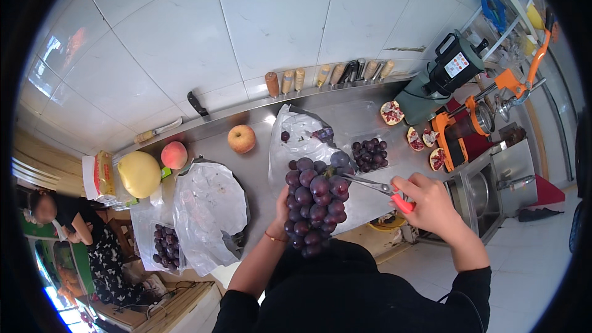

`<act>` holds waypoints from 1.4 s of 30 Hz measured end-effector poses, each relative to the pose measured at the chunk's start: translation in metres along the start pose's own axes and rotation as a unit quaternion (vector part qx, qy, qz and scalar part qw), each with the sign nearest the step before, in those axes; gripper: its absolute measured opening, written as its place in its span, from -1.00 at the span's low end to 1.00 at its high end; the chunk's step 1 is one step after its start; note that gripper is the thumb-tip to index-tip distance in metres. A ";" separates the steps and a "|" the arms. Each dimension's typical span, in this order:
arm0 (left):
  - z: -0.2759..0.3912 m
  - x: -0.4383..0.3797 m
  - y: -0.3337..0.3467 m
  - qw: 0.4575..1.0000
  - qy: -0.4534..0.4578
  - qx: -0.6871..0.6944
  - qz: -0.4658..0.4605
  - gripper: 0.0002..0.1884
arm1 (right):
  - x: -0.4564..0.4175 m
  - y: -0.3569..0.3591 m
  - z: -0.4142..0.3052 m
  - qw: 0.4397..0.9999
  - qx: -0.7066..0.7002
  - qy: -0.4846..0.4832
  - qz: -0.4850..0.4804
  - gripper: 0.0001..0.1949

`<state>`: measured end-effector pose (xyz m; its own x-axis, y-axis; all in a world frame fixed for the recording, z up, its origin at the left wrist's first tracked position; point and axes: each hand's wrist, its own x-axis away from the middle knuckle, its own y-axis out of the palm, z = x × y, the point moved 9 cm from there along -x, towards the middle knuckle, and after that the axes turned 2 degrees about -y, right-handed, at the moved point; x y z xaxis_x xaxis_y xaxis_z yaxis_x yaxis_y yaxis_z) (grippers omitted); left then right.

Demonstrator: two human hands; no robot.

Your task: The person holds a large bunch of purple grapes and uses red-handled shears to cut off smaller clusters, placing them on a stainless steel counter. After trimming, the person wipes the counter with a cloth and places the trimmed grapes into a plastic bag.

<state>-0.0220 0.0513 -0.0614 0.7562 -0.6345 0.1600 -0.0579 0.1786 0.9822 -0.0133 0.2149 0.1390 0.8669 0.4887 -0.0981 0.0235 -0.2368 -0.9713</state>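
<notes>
A large bunch of dark purple grapes (317, 203) hangs from my left hand (282, 210), which is mostly hidden behind it. My right hand (428, 199) grips red-handled scissors (397, 194). Their narrow metal blades reach into the top of the bunch, close to the green stem; the tips are hidden among the grapes. Beyond the bunch lies a crumpled pale plastic bag (296, 145) with a loose grape on it. A clear plastic box of loose grapes (370, 155) sits to its right. Another box of grapes (166, 247) stands at the counter's left end.
A second bag (210, 212), an apple (241, 138), a peach (174, 155) and a yellow pomelo (139, 174) rest on the steel counter (259, 166). Pomegranate pieces (392, 113), a green-grey juicer (425, 92) and an orange hand press (451, 136) stand right. Knives (333, 75) line the wall. A person (88, 226) is at left.
</notes>
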 end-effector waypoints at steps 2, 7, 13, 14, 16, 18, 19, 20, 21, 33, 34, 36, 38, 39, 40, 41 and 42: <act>-0.001 0.001 0.002 1.000 0.002 0.004 -0.001 -0.43 | -0.009 0.000 -0.005 0.998 0.058 -0.028 -0.010 -0.67; -0.001 0.009 -0.001 1.000 0.008 -0.015 0.005 -0.43 | -0.017 0.005 -0.010 0.995 0.082 -0.050 -0.033 -0.66; 0.001 0.014 0.008 0.997 -0.003 0.032 -0.071 -0.40 | -0.022 0.005 -0.013 0.995 0.071 -0.051 -0.042 -0.64; 0.001 0.014 0.009 0.997 -0.005 0.027 -0.076 -0.40 | -0.023 0.005 -0.013 0.995 0.071 -0.049 -0.044 -0.64; -0.001 0.015 0.012 0.996 -0.009 0.035 -0.084 -0.41 | -0.024 0.006 -0.015 0.993 0.082 -0.061 -0.051 -0.63; -0.003 0.016 0.017 0.994 -0.015 0.046 -0.099 -0.41 | -0.025 0.007 -0.017 0.992 0.092 -0.068 -0.056 -0.62; -0.005 0.016 0.020 0.991 -0.019 0.068 -0.112 -0.41 | -0.025 0.008 -0.018 0.991 0.095 -0.071 -0.057 -0.62; -0.006 0.016 0.019 0.993 -0.017 0.055 -0.103 -0.41 | -0.026 0.008 -0.019 0.990 0.101 -0.077 -0.059 -0.61; -0.007 0.016 0.019 0.993 -0.016 0.057 -0.101 -0.41 | -0.026 0.008 -0.020 0.991 0.098 -0.075 -0.058 -0.60; -0.015 0.014 0.008 0.996 -0.013 0.053 -0.077 -0.39 | -0.025 0.009 -0.020 0.984 0.124 -0.094 -0.091 -0.56; -0.014 0.014 0.009 0.995 -0.010 0.064 -0.078 -0.39 | -0.025 0.010 -0.020 0.983 0.124 -0.102 -0.089 -0.56; -0.014 0.014 0.010 0.997 -0.008 0.040 -0.063 -0.40 | -0.027 0.012 -0.019 0.980 0.133 -0.117 -0.085 -0.55; -0.015 0.012 0.008 0.999 -0.007 0.024 -0.030 -0.40 | -0.029 0.016 -0.017 0.976 0.152 -0.130 -0.088 -0.55; -0.016 0.012 0.004 1.000 -0.008 0.014 -0.004 -0.38 | -0.031 0.018 -0.016 0.974 0.157 -0.138 -0.084 -0.56; -0.017 0.010 0.003 1.000 -0.003 0.010 0.010 -0.37 | -0.033 0.021 -0.014 0.972 0.166 -0.146 -0.084 -0.57; -0.020 0.009 0.002 1.000 -0.010 0.004 0.016 -0.35 | -0.034 0.024 -0.013 0.968 0.181 -0.156 -0.082 -0.58; -0.021 0.008 0.003 1.000 -0.012 0.006 0.010 -0.34 | -0.036 0.027 -0.010 0.968 0.180 -0.154 -0.083 -0.59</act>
<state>-0.0021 0.0627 -0.0596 0.7392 -0.6485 0.1818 -0.0803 0.1831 0.9798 -0.0386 0.1831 0.1188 0.6755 0.7349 0.0603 -0.0727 0.1477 -0.9864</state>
